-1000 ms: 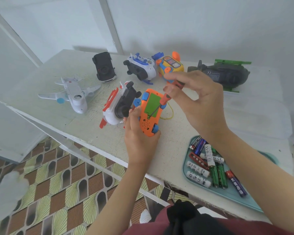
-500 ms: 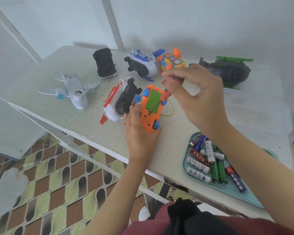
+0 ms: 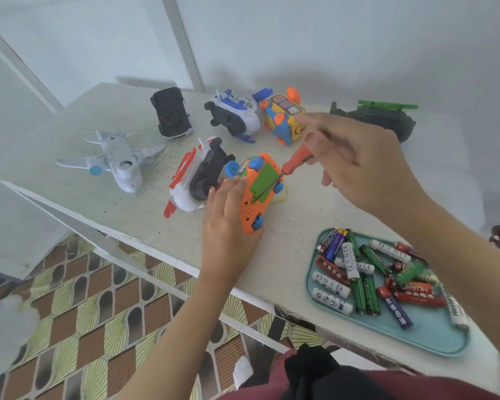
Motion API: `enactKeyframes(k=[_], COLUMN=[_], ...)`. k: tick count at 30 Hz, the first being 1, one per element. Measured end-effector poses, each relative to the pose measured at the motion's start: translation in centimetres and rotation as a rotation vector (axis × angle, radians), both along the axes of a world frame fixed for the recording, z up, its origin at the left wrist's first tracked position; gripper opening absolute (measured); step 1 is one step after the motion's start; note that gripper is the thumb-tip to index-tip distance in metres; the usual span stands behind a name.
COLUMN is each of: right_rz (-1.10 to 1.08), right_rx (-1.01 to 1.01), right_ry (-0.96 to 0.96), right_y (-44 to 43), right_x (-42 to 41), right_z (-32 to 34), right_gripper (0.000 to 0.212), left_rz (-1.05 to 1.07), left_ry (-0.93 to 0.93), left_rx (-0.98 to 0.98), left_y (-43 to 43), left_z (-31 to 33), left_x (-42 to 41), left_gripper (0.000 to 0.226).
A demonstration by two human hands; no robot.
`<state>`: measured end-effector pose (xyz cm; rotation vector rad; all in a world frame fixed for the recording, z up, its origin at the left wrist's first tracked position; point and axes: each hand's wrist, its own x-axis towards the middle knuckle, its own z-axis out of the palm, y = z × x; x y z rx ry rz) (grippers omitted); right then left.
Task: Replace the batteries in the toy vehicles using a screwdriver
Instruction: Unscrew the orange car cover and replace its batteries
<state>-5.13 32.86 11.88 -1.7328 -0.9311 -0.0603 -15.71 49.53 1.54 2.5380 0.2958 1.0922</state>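
My left hand [image 3: 228, 223] grips an orange toy car [image 3: 259, 194] with blue wheels, held underside up just above the table, its green battery cover facing me. My right hand [image 3: 355, 166] pinches the orange handle of a small screwdriver [image 3: 296, 158] between thumb and fingers. The thin shaft runs down-left and its tip sits on the lower edge of the green cover. A teal tray [image 3: 433, 339] at the front right holds several AA batteries [image 3: 367, 272].
On the white table [image 3: 145, 209] lie a white plane [image 3: 119, 163], a red-and-white toy [image 3: 197, 180], a black car [image 3: 171, 114], a blue-and-white toy [image 3: 237, 114], a yellow bus toy [image 3: 283, 116] and a dark green helicopter [image 3: 378, 116]. Patterned floor lies below the front edge.
My right hand has shifted its fingers on the screwdriver handle, the index finger now stretched out. The car stays in my left hand with the tip on the green cover.
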Motion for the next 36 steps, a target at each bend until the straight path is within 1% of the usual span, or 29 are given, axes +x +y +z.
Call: enactKeyframes(k=[2, 4, 5, 7, 9, 11, 14, 16, 18, 21, 25, 28, 33, 36], right_rz=[-0.049, -0.058, -0.028, 0.093, 0.224, 0.288, 0.321, 0.319, 0.292, 0.278, 0.226, 0.160, 0.110, 0.119], right_rx=[0.003, -0.087, -0.178, -0.389, -0.515, -0.541, -0.505, -0.455, -0.414, -0.396, -0.417, -0.441, -0.474, -0.433], right_ry=[0.064, 0.176, 0.263, 0.516, 0.781, 0.954, 1.160, 1.249, 1.272, 1.203, 0.948, 0.673, 0.111, -0.079], right_y=[-0.4, -1.0, -1.4, -2.0, -2.2, -2.2, -2.0, -1.7, -1.4, -0.9, -0.1, 0.0, 0.1, 0.0], right_x=[0.0, 0.2, 0.4, 0.8, 0.6, 0.2, -0.2, -0.3, -0.5, -0.9, -1.5, -1.9, -1.8, -2.0], right_z=[-0.2, -0.3, -0.4, -0.8, -1.2, -1.6, -2.1, -2.4, -2.5, -2.6, -2.4, -2.3, -2.5, -3.1], right_gripper=[0.022, 0.019, 0.019, 0.021, 0.025, 0.032, 0.045, 0.046, 0.040, 0.034, 0.034, 0.034, 0.033, 0.029], left_rz=[0.000, -0.009, -0.016, -0.033, -0.055, -0.079, -0.091, -0.079, -0.054, -0.007, 0.041, 0.040, 0.036, 0.038], left_ry=[0.011, 0.016, 0.014, 0.007, 0.012, 0.027, 0.034, 0.032, 0.046, 0.083, 0.089, 0.077, 0.074, 0.070], left_rx=[0.094, 0.141, 0.155, 0.187, 0.216, 0.207, 0.086, 0.047, 0.032, -0.037, -0.101, -0.107, -0.105, -0.121], left_y=[0.4, 0.9, 1.1, 1.5, 1.5, 1.3, 1.1, 1.1, 1.1, 1.1, 1.4, 1.4, 1.6, 1.7], left_z=[-0.3, -0.2, -0.1, 0.2, 0.3, 0.4, 0.8, 0.9, 1.0, 1.2, 1.0, 0.9, 0.9, 1.0], left_x=[0.0, -0.1, -0.1, -0.4, -0.6, -0.8, -1.1, -1.2, -1.4, -1.5, -1.8, -1.8, -1.7, -1.7], left_gripper=[0.076, 0.074, 0.074, 0.072, 0.070, 0.073, 0.076, 0.076, 0.078, 0.081, 0.079, 0.078, 0.077, 0.078])
